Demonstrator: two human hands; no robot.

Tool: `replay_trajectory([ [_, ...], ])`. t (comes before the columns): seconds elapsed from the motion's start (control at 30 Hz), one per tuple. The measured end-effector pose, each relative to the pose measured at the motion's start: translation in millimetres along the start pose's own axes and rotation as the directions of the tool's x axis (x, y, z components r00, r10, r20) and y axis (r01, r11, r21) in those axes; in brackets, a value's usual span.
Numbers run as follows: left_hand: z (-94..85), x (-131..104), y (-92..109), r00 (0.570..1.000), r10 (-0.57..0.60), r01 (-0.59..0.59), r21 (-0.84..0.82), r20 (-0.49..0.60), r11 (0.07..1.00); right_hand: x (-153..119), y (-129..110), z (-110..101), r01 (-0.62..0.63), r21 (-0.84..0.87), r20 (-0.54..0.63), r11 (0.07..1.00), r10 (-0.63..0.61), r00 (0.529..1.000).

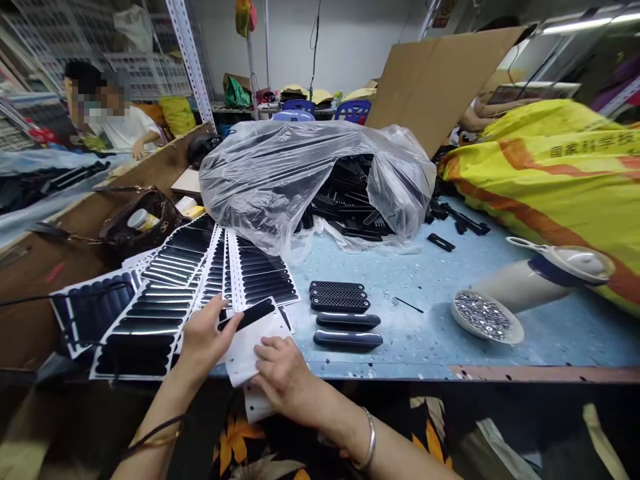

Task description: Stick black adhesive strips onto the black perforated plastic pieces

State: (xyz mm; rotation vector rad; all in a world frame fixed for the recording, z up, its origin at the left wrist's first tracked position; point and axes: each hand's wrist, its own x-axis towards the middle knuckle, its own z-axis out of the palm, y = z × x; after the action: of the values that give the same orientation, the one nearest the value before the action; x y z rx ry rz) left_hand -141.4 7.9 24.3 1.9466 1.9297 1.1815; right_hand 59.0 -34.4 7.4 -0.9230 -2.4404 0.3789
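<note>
My left hand (206, 339) pinches one end of a black strip sticker (257, 313) with round ends, at the top of a white backing sheet (245, 353). My right hand (286, 375) grips this sheet by its right side near the table's front edge. To the right, 3 black perforated bars (339, 297) lie side by side. Two glossy black bars (347, 339) with smooth tops lie just in front of them. Sheets of black strip stickers (145, 320) spread out left of my hands, partly overlapping.
A clear plastic bag (260, 180) of black parts (350, 200) stands behind. At right, a bowl of small metal pieces (483, 317) sits by a white container (530, 277) lying tilted. A yellow sack (560, 173) borders the right, a handbag (140, 220) the left. A person (120, 127) sits far left.
</note>
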Motion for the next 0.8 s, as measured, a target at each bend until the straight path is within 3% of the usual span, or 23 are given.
replay_trajectory([
  [0.07,-7.4,-15.9,4.0,0.964,-0.249,0.231,-0.159,-0.099,0.960,-5.6,-1.2,-0.4,0.003,0.081,-0.156,0.997,0.010,0.988],
  [0.13,-12.2,-30.0,11.7,0.879,-0.466,0.399,-0.382,-0.098,0.833,-8.1,-4.1,-8.6,-0.005,0.168,-0.318,0.986,0.059,0.946],
  [0.23,-15.8,-40.3,27.4,0.759,-0.651,0.497,-0.659,0.014,0.565,-6.9,-13.3,-31.7,0.040,0.214,-0.461,0.976,0.065,0.885],
  [0.3,-18.5,-39.2,38.4,0.710,-0.684,0.555,-0.732,0.169,0.395,-6.3,-21.6,-46.8,0.086,0.184,-0.485,0.979,0.015,0.874],
  [0.37,-21.8,-34.4,48.4,0.698,-0.636,0.603,-0.750,0.330,0.273,-8.5,-29.0,-56.7,0.115,0.157,-0.463,0.981,-0.030,0.886],
  [0.43,-23.8,-29.1,56.7,0.708,-0.571,0.617,-0.758,0.416,0.213,-13.1,-33.1,-60.8,0.125,0.162,-0.409,0.979,-0.049,0.911],
  [0.57,-19.0,-23.7,65.8,0.714,-0.548,0.612,-0.768,0.435,0.187,-19.3,-28.1,-58.5,0.139,0.220,-0.334,0.966,-0.059,0.941],
  [0.7,-12.1,-25.6,67.4,0.745,-0.530,0.579,-0.788,0.405,0.210,-8.7,-12.7,-49.9,0.078,0.178,-0.413,0.981,0.003,0.911],
  [0.8,-13.1,-28.7,70.4,0.753,-0.483,0.588,-0.787,0.448,0.188,4.3,-4.7,-42.8,-0.001,0.153,-0.428,0.988,0.067,0.901],
])
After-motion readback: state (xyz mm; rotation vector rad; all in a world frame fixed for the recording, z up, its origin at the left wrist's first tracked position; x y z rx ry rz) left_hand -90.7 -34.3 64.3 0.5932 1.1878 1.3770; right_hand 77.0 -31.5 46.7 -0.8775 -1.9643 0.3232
